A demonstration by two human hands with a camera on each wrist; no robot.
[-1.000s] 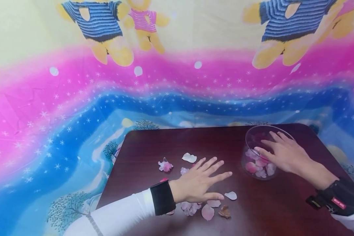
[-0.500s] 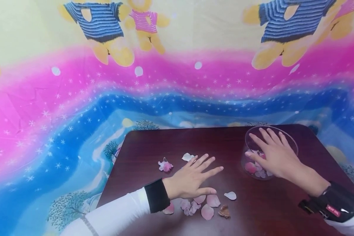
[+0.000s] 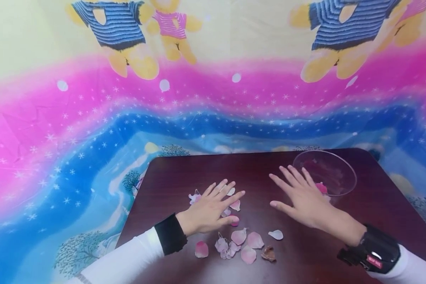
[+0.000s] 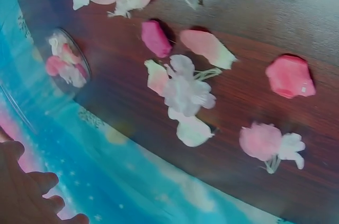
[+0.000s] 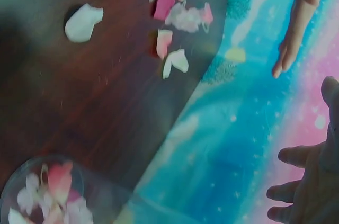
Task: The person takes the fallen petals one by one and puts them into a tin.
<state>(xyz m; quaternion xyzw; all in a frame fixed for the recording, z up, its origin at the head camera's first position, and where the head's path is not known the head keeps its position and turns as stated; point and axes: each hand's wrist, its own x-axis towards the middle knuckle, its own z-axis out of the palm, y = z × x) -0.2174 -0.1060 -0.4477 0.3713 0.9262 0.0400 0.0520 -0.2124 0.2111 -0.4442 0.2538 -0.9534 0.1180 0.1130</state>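
Pink and white petals (image 3: 238, 236) lie scattered on the dark wooden table (image 3: 262, 169). My left hand (image 3: 216, 201) is spread flat over the petals at the left; whether it touches them I cannot tell. A small pink flower (image 3: 196, 196) shows beside its fingertips. My right hand (image 3: 294, 189) hovers with straight, spread fingers, holding nothing, just left of the clear bowl (image 3: 335, 165). In the right wrist view the bowl (image 5: 16, 181) has several petals in it. The left wrist view shows loose petals (image 4: 185, 89) below the hand.
A brown dried petal (image 3: 269, 253) and a white petal (image 3: 276, 234) lie near the table's front edge. A bright printed cloth (image 3: 92, 130) with bears and stars hangs behind and around the table. The bowl stands near the far right corner.
My right hand has come out of the bowl and moved left over the table. My left hand has drawn back to the left, uncovering several petals.
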